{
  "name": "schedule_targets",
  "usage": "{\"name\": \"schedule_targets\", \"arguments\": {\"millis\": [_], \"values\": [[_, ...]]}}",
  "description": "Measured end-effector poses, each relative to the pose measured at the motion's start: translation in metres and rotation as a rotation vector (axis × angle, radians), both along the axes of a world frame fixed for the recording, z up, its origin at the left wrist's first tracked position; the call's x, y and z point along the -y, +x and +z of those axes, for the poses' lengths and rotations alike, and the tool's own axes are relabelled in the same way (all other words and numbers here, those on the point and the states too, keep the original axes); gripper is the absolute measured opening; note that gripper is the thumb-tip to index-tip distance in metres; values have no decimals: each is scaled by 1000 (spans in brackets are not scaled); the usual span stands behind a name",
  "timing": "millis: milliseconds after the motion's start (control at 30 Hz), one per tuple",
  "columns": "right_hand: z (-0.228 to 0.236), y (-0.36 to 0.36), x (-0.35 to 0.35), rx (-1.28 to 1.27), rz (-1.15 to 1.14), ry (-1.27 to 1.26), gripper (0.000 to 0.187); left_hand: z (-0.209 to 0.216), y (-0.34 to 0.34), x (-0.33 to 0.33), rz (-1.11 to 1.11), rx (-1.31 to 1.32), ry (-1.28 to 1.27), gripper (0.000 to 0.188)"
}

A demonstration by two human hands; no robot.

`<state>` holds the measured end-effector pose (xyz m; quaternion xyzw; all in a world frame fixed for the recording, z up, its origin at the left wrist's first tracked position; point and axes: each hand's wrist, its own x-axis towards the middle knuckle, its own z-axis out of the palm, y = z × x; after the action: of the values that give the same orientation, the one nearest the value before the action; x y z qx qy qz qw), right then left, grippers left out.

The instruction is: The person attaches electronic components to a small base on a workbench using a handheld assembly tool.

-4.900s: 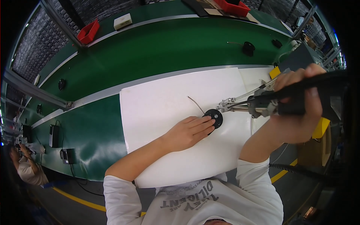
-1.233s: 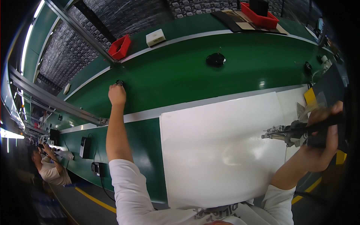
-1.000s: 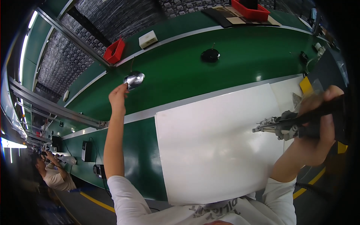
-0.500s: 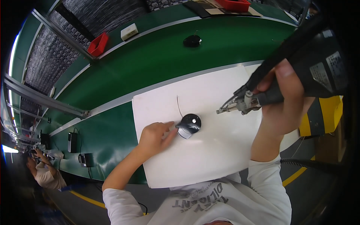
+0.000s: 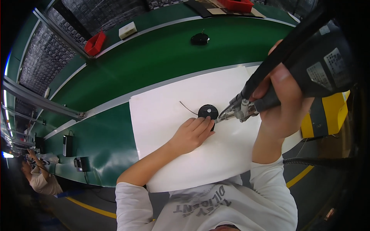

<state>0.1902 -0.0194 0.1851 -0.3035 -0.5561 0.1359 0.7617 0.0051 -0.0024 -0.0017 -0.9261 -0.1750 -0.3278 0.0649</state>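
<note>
On a white sheet (image 5: 162, 154) lies a small round black device (image 5: 208, 109) with a pale round spot on top and a thin wire trailing to its left. My left hand (image 5: 190, 134) grips its near side, fingers pressed together and covering part of it. A bulky black power tool (image 5: 323, 65) is in my right hand (image 5: 287, 94), fingers wrapped round its body. The tool's slim metal nozzle (image 5: 231, 115) points left and reaches the device's right edge, close to my left fingertips. Whether the tip touches the device I cannot tell.
Beyond the sheet runs a green belt (image 5: 154, 61) carrying another black device (image 5: 200, 39). Red bins (image 5: 95, 43) and a white box (image 5: 127, 30) stand along the far ledge. A yellow and black container (image 5: 325, 115) is at right. At far left a person (image 5: 42, 179) works.
My left hand has moved right and now holds the device, which has turned and shifted right and away from me. The power tool has come left and down to the device's edge.
</note>
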Motion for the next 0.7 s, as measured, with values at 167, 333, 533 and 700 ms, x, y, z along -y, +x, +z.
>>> {"name": "schedule_targets", "arguments": {"millis": [167, 333, 533, 700], "values": [[-8, -1, -6, -10, 34, -14, 27, -2, 6, 3, 31, -45, 49, 34], [-22, -2, -21, 291, -110, 227, 28, -3, 8, -1, 55, -6, 116, 41], [-8, -7, -14, 61, 29, 11, 28, 0, 6, 3, 77, -47, 119, 26], [-2, -12, -13, 49, 14, -49, 31, -2, 5, 3, 84, -39, 137, 25]]}}
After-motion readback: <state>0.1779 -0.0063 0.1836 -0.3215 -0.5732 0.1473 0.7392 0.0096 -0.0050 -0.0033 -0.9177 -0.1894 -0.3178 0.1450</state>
